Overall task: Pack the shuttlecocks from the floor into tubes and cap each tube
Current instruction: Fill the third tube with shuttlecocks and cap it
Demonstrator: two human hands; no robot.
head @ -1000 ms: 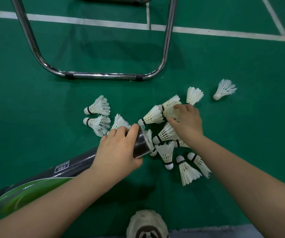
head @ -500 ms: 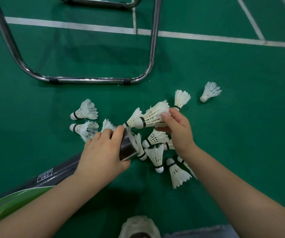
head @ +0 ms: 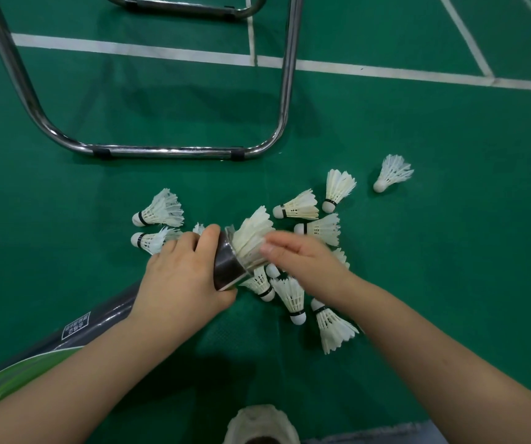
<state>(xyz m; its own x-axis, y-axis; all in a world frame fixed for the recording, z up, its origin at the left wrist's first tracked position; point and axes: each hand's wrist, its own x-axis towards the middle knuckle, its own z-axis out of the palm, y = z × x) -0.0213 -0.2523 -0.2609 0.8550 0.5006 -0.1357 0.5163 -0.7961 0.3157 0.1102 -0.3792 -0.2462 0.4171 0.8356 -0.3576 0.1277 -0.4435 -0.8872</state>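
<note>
Green sports court floor (head: 65,193) with white painted lines (head: 129,49); bent chrome tube frame (head: 161,152) stands at back. Left hand (head: 177,283), fingers wrapped tight round dark cylindrical tube (head: 229,267) lying tilted, mouth rightward. White feather shuttlecock (head: 253,235) half inside mouth. Right hand (head: 302,261) blurred, fingertips at its feathers; grip unclear. Loose white shuttlecocks (head: 293,296) scattered just beside hands. Bare floor far right.
</note>
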